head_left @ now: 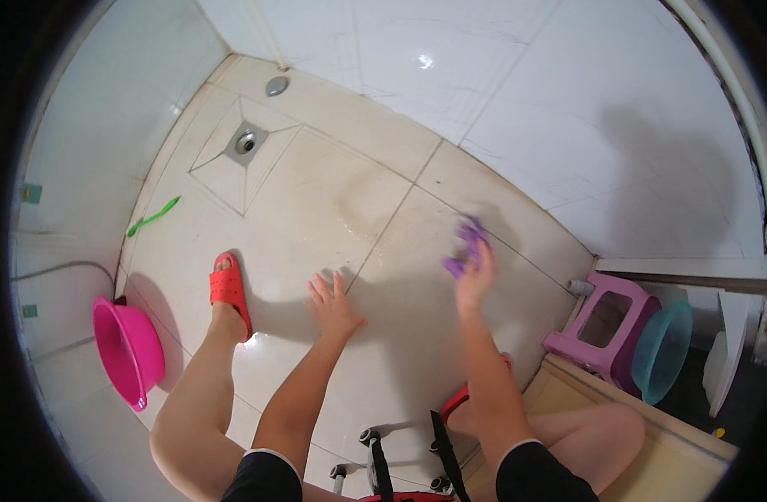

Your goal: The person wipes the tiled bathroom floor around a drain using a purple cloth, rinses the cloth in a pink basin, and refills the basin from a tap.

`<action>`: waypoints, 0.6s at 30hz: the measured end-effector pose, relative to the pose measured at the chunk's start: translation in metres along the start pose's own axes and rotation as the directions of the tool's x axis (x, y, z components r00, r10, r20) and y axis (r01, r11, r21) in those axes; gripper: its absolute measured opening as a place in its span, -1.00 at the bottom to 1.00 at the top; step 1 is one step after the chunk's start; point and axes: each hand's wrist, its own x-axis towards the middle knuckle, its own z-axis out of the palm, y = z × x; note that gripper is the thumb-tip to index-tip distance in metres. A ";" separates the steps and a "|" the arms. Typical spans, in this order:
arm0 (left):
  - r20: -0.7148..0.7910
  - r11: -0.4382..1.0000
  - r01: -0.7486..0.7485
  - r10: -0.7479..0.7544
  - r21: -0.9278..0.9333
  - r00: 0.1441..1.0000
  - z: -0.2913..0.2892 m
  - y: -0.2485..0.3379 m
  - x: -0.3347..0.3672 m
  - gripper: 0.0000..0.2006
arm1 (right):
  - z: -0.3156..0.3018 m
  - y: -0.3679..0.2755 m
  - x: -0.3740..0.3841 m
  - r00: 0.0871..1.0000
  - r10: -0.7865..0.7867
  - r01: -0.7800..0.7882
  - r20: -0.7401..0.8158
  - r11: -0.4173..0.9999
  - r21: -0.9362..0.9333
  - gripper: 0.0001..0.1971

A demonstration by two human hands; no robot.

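**Right hand (475,280) grips a blurred purple cloth (467,245) over the tiled floor (400,335)**

Several things here escape us. The cloth is smeared, so we cannot trace its full outline or tell how much of its underside meets the tiles. The fingers around it are blurred too. Behind the right forearm we lose part of the right slipper (456,400), while the left slipper (227,286), also red, shows nearly whole. At the lower edge, a wheeled frame (373,460) with black straps is cut off. On the right, a teal basin (666,351) partly covers a pink stool (603,356), and we cannot make out what the white object (725,364) next to them is.

The cloth lies at the fingertips of the right hand, bunched just beyond them and spilling out to their left; that hand is closed on it. The left hand (333,314) is well to the left of the cloth and nearer to us, its fingers spread apart over the tiles. Whether its palm presses down, we cannot tell.

Farther off we see a square drain (246,143). Toward the left wall lie a green brush (153,216) and, nearer us, a bright pink basin (128,351).
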 end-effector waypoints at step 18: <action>0.114 0.995 0.026 -0.014 -0.101 0.993 0.012 -0.029 -0.006 0.23 | 0.129 -0.086 -0.064 0.971 0.035 -0.009 0.238 0.994 -0.110 -0.53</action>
